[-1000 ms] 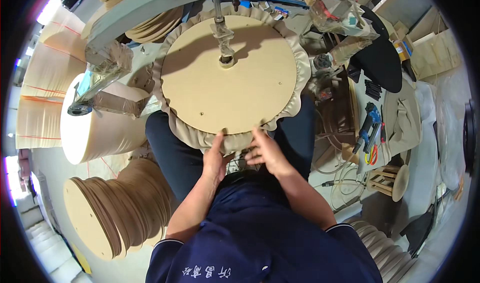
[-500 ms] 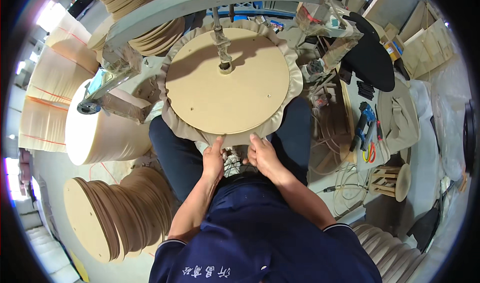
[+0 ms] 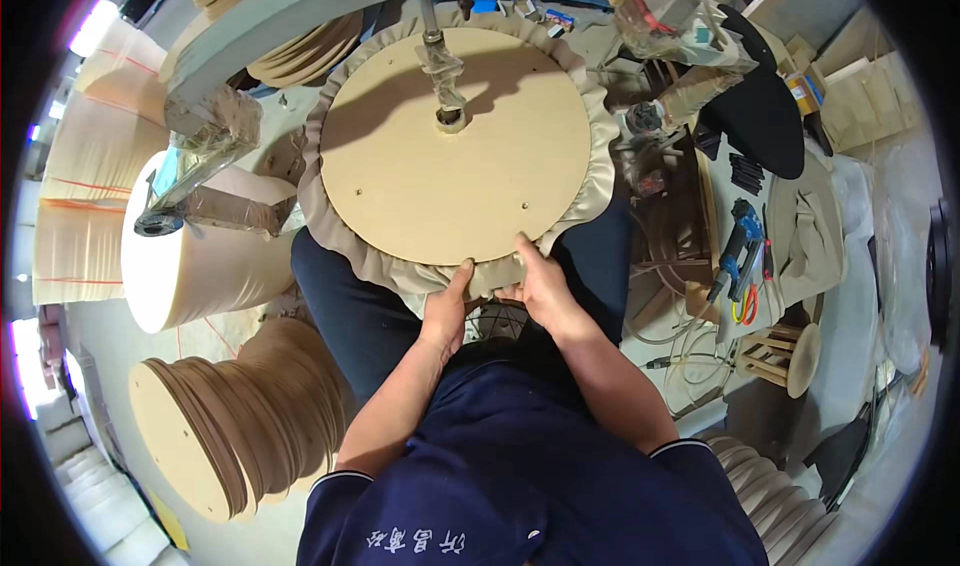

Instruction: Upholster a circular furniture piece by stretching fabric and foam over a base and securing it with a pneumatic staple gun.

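Note:
A round tan wooden board [image 3: 400, 176] lies in front of my lap. Gathered beige fabric [image 3: 338, 234] ruffles out all around its rim. A vertical rod [image 3: 441, 71], partly wrapped in clear film, meets the board at its centre. At the near edge, my left hand [image 3: 447, 311] is closed on the fabric, its thumb on top by the board's rim. Just to the right, my right hand [image 3: 543, 286] pinches the same fabric, with its thumb reaching onto the rim. The fingers under the cloth are mostly hidden.
A grey frame beam [image 3: 380, 4] arches over the far side. Padded arms [image 3: 230, 209] flank the board. Stacked discs [image 3: 240, 426] lie at left on the floor. At right, a blue staple gun [image 3: 738, 241] and scissors [image 3: 744, 304] rest on a bench by black fabric [image 3: 750, 96].
The board has turned slightly clockwise. Both hands have shifted right along its near edge, my right thumb now higher on the rim. The whole view has moved a little closer.

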A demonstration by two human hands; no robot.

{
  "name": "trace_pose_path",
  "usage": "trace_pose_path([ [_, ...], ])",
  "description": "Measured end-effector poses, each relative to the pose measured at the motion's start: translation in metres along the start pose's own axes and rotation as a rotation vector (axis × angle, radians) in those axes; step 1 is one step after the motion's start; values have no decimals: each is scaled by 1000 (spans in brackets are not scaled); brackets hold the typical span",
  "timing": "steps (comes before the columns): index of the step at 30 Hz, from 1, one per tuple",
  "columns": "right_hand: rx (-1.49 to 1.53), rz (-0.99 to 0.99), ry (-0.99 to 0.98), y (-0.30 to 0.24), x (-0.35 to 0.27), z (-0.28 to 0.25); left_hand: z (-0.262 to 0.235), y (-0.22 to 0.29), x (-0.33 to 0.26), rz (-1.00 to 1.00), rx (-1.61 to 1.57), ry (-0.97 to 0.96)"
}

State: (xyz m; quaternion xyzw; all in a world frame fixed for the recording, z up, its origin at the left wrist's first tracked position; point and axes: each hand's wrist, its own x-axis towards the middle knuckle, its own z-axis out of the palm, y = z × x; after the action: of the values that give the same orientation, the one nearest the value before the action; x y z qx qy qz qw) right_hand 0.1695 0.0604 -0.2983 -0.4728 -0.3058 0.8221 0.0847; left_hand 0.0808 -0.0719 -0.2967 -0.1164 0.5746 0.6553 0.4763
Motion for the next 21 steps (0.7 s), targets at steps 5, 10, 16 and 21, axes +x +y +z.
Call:
trace_pose_path([
  [5,-59,-96,-88,18,-11,-10,-26,-24,20,88,126,86],
  [10,-154,-115,-162,35,-29,1,-35,-8,1,194,-63,39],
  [16,-495,-43,-489,40,-32,-14,-45,11,-10,216,-17,139],
  [21,45,149,-310,20,-8,-28,-24,9,2,-31,-165,-37],
])
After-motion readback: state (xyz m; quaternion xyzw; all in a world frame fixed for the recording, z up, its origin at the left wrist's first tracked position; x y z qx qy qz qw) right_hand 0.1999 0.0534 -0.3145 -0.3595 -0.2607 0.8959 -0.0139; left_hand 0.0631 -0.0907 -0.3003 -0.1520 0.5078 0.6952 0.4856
